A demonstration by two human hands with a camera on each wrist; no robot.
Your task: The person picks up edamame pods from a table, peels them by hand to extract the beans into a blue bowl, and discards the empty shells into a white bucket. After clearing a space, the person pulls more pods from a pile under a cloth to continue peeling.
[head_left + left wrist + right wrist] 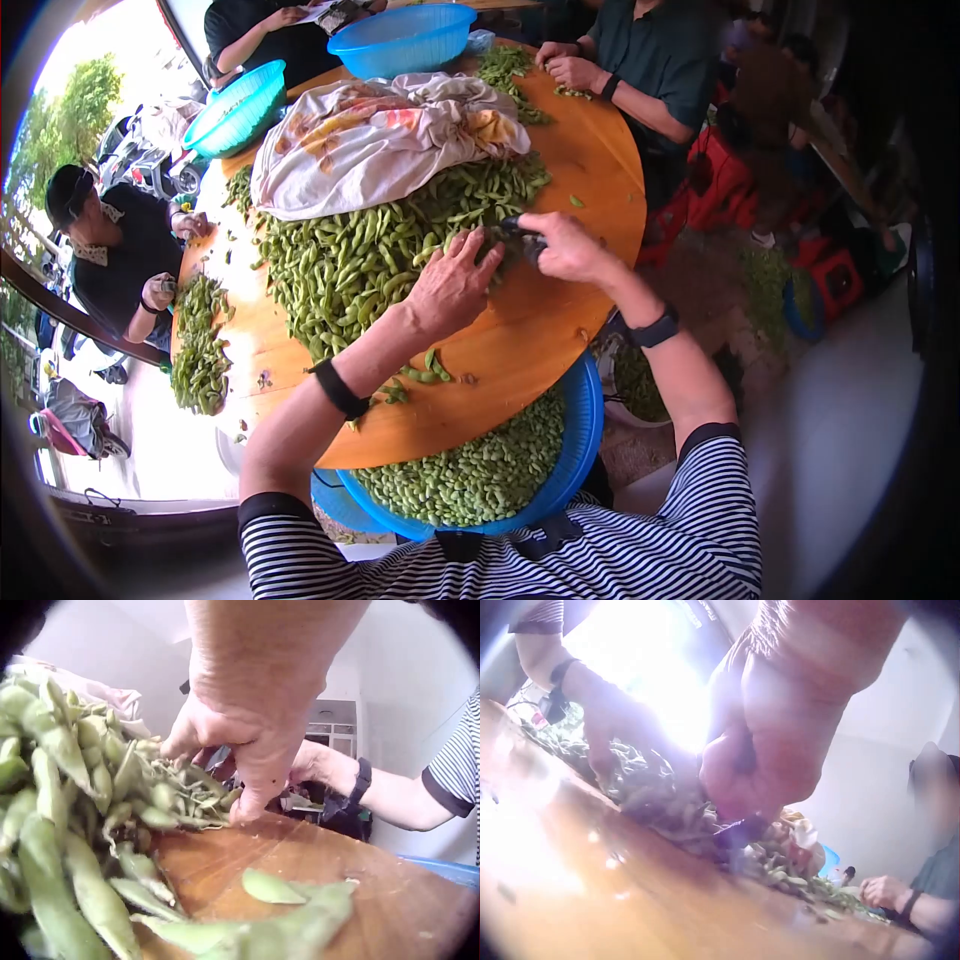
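A big heap of green edamame pods (370, 260) lies on a round wooden table (560, 300). My left hand (455, 280) rests on the heap's near edge with its fingers spread over the pods (90, 772). In the left wrist view the left hand (240, 742) reaches down into the pods and its thumb touches the tabletop. Just to the right, my right hand (565, 248) grips a small dark tool (522, 236) whose tip points into the heap. In the right wrist view the right hand (765, 765) is a closed fist low over the pods; glare hides much there.
A patterned cloth (380, 135) covers the heap's far part. A blue basin (585, 430) full of pods sits under the table's near edge. Two more basins (405, 38) (235, 108) stand at the far side. Other people sit around the table, one beside a smaller pod pile (200, 345).
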